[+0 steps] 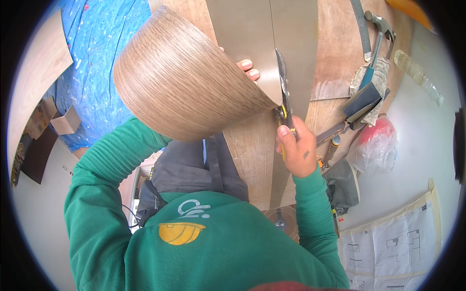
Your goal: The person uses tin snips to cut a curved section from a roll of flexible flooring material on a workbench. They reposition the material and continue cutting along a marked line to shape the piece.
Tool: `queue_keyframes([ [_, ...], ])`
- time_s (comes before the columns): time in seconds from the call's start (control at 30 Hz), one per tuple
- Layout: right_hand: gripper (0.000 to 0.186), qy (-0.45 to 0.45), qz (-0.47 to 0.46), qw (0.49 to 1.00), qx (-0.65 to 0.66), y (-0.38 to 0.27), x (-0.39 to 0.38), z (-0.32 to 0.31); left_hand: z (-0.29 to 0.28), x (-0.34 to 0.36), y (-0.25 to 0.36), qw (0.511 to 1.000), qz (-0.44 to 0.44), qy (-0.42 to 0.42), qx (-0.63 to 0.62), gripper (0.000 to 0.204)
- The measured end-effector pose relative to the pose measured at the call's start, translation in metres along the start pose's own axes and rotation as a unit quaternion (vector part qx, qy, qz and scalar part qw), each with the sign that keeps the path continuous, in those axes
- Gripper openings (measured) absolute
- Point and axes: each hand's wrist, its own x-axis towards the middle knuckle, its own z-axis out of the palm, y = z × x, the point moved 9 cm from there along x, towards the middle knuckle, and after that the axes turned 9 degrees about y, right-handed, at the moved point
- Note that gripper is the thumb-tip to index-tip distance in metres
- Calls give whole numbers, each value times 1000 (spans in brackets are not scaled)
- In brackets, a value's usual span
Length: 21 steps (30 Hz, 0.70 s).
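A wood-grain laminate sheet (189,82) curls up toward me from the bench, its plain grey-brown back (242,29) showing further off. A straight slit runs along that back, away from me. My left hand (249,71) holds the curled strip from its inner side; only some fingertips show past the edge, the rest hidden behind the curl. In my right hand (300,148) are metal snips with yellow handles (283,116), gripped with the thumb on top. Their dark blades (282,72) point away from me and lie at the slit beside the strip's edge.
Right of the sheet, a hammer (377,43) rests near a metal ruler (361,29), a rag and a dark folded piece (363,103). A plastic bottle (418,75), a bag (376,145) and wall drawings (388,242) stand further right. Blue sheeting (102,58) covers the left.
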Motion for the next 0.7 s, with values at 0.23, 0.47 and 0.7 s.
queue_keyframes([
  [0.23,42,-1,-31,999,9,-12,8,2,1,1,-3,1000,1,5,-7,63],
  [0.47,41,0,-30,999,18,-10,12,3,1,1,-4,1000,-1,8,-16,64],
  [0.7,39,-8,13,1000,22,-4,11,3,0,0,-5,1000,-4,12,-26,64],
])
